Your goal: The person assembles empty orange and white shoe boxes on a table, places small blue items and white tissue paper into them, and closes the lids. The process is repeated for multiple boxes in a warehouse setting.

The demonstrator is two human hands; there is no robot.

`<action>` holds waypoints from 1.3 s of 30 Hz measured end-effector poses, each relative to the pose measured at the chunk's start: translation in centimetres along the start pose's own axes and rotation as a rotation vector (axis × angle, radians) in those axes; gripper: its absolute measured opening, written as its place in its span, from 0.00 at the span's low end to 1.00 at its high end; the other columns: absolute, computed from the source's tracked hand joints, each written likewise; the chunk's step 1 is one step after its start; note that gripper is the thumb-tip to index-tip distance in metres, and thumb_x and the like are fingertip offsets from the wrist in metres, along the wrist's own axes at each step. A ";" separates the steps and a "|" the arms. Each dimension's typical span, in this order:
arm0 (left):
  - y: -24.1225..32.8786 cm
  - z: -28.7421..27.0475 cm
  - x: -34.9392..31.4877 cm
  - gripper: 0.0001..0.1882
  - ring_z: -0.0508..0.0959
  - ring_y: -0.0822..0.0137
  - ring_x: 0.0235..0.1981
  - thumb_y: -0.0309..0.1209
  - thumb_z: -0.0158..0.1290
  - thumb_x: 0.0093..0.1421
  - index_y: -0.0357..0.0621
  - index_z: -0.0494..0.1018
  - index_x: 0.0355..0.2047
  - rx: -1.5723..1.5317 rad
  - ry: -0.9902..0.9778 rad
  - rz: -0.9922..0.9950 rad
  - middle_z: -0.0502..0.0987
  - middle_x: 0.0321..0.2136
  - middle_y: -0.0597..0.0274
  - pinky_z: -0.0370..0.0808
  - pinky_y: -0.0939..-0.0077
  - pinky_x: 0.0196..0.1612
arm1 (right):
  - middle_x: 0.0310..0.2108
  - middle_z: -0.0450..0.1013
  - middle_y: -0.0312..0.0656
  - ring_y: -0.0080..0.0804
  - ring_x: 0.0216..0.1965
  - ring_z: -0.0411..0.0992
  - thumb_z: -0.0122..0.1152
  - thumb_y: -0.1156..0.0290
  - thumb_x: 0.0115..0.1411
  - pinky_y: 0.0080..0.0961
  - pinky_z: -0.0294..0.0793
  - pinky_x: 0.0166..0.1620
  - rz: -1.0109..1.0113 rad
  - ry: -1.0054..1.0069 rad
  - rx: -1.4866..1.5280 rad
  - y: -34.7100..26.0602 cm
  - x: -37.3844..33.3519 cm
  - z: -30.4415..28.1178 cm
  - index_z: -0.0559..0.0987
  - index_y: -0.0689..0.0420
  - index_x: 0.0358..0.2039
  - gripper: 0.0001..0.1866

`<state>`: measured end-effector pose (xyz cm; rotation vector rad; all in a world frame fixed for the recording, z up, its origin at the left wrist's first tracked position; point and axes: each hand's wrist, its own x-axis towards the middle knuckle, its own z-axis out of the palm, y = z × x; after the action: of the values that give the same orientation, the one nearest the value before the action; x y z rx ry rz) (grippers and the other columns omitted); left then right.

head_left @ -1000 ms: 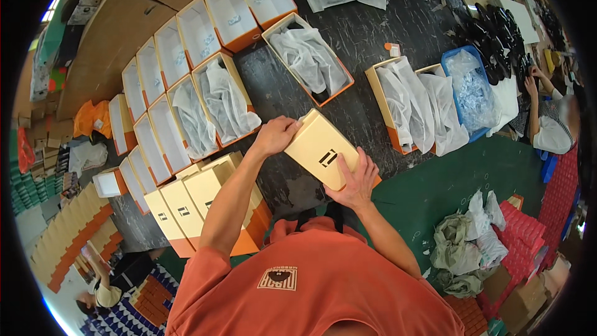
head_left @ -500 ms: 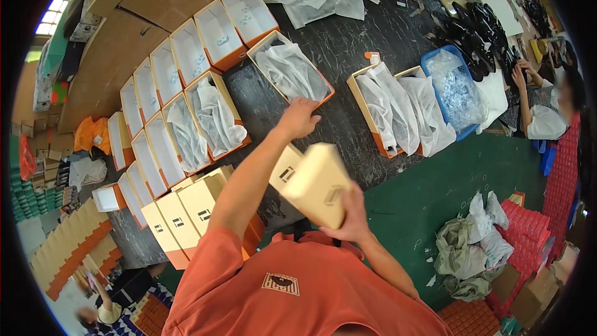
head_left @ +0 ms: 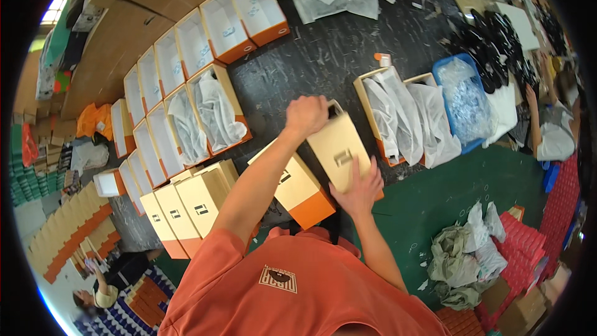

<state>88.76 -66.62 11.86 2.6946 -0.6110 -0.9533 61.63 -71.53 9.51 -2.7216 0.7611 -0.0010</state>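
Observation:
A cream shoebox lid (head_left: pixel 339 157) lies tilted over a cream and orange shoebox in front of me, hiding most of it. At the far left corner of this box, my left hand (head_left: pixel 307 116) is closed, its fingertips partly hidden. My right hand (head_left: pixel 360 191) grips the near end of the lid, fingers over its top and side. Just left of it is a closed shoebox (head_left: pixel 292 188) with an orange end, below my left forearm. Two open shoeboxes with white tissue paper (head_left: pixel 388 112) stand to the right.
Open shoeboxes (head_left: pixel 217 22) line the left of the black table (head_left: pixel 273 65), some with tissue. Closed shoeboxes (head_left: pixel 202 202) stand at near left. A blue basket (head_left: pixel 466 102) of clear packets and black shoes (head_left: pixel 491 43) are at right, near a co-worker (head_left: pixel 553 121).
The lid in my right hand has moved away from me onto the open tissue-filled box. That box has come nearer and to the right with my left hand.

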 end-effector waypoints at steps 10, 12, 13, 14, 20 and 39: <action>-3.2 6.1 1.3 0.14 0.74 0.49 0.49 0.36 0.47 0.65 0.42 0.74 0.45 -0.221 0.446 0.096 0.75 0.46 0.52 0.71 0.48 0.52 | 0.68 0.49 0.62 0.64 0.60 0.57 0.74 0.42 0.41 0.59 0.61 0.56 0.011 -0.271 -0.164 -4.4 6.2 -0.4 0.53 0.37 0.74 0.61; -5.0 6.2 -1.6 0.18 0.70 0.44 0.56 0.31 0.55 0.61 0.40 0.72 0.50 -0.522 0.731 0.263 0.70 0.54 0.45 0.66 0.50 0.61 | 0.68 0.49 0.60 0.61 0.58 0.59 0.72 0.36 0.42 0.56 0.63 0.55 -0.095 -0.168 -0.242 -3.7 5.4 0.8 0.54 0.38 0.74 0.61; -5.7 4.7 -4.9 0.21 0.68 0.42 0.59 0.32 0.56 0.60 0.39 0.71 0.53 -0.545 0.735 0.308 0.68 0.58 0.42 0.65 0.51 0.63 | 0.68 0.49 0.61 0.61 0.59 0.60 0.71 0.34 0.42 0.56 0.63 0.55 -0.077 -0.157 -0.229 -3.8 5.3 0.9 0.54 0.37 0.74 0.61; -6.7 2.2 -8.7 0.22 0.67 0.43 0.60 0.31 0.57 0.59 0.39 0.71 0.54 -0.540 0.728 0.383 0.66 0.59 0.43 0.66 0.52 0.63 | 0.69 0.48 0.61 0.62 0.61 0.59 0.71 0.32 0.43 0.57 0.63 0.56 -0.042 -0.151 -0.218 -3.8 4.8 1.0 0.53 0.37 0.74 0.61; -24.5 -7.0 -28.3 0.23 0.69 0.45 0.60 0.29 0.60 0.58 0.39 0.70 0.54 -0.440 1.071 0.143 0.70 0.57 0.46 0.65 0.56 0.64 | 0.72 0.43 0.61 0.65 0.69 0.49 0.72 0.35 0.44 0.64 0.55 0.63 0.009 -0.301 -0.102 -9.7 0.0 1.8 0.47 0.37 0.75 0.64; -92.2 -10.4 -33.5 0.21 0.76 0.38 0.50 0.36 0.53 0.64 0.35 0.73 0.53 0.098 0.910 -0.552 0.77 0.47 0.41 0.73 0.50 0.53 | 0.67 0.58 0.58 0.56 0.69 0.54 0.62 0.65 0.64 0.46 0.51 0.70 -0.087 0.187 -0.011 -17.3 -3.5 3.0 0.58 0.64 0.69 0.38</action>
<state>100.45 31.19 7.39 3.0005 0.2869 0.3021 67.59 -54.89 12.09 -2.7901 0.6925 -0.2748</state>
